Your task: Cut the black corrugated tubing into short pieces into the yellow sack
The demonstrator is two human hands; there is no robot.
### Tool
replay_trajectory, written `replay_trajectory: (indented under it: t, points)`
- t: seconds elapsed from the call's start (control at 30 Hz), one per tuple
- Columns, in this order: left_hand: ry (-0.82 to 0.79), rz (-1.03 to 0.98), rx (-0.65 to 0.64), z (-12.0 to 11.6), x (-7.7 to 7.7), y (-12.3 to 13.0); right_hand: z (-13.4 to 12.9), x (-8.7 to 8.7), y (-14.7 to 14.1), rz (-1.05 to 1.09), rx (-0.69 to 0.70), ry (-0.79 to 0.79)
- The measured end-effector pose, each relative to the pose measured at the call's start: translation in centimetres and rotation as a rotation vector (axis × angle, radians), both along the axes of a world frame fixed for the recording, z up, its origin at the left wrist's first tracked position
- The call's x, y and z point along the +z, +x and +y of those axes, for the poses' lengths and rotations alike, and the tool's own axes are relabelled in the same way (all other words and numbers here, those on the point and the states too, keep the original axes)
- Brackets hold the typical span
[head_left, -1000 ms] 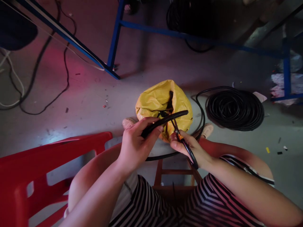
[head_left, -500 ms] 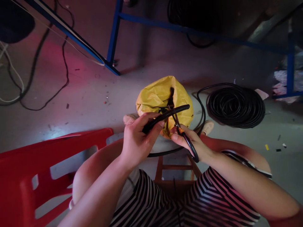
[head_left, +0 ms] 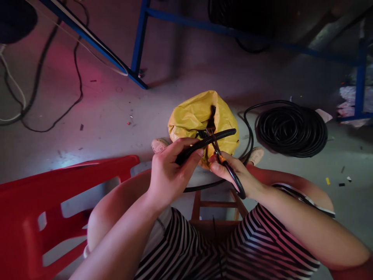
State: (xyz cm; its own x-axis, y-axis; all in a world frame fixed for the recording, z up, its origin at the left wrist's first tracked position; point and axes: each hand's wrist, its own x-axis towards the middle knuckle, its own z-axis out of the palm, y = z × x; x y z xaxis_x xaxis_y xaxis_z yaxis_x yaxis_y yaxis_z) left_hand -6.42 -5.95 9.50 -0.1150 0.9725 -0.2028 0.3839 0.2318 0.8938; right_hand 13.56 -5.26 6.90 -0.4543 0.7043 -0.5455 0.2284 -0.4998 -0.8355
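Observation:
Black corrugated tubing (head_left: 224,134) slants across the middle of the head view, its free end pointing right. My left hand (head_left: 173,167) is closed around it, thumb along the near side. My right hand (head_left: 233,169) grips a pair of scissors (head_left: 231,175) with black handles and an orange part near the pivot. The scissor blades cross the tubing between my left thumb and the free end; whether they have cut into it I cannot tell. Directly below both hands stands an open yellow bag (head_left: 190,112) with dark pieces inside, partly hidden by the tubing.
A large coil of black tubing (head_left: 291,132) lies on the floor at right, one length running toward me. A red plastic chair (head_left: 67,182) is at left. Blue metal frames (head_left: 138,42) stand ahead, with loose cables (head_left: 78,77) on the floor at left.
The scissor blades have drawn closer together across the tubing. Both hands stay almost in place, and the view has shifted slightly.

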Motion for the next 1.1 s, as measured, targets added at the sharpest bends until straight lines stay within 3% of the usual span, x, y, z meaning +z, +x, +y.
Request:
replay_trajectory:
  t: [0.63,1.1]
  points:
    - [-0.068,-0.059,0.038,0.2,-0.5,0.1,0.6,-0.2,-0.1,-0.017,0.024,-0.031]
    - [-0.059,-0.098,-0.070,0.3,-1.5,-0.9,1.2,-0.4,-0.3,0.089,0.080,-0.039]
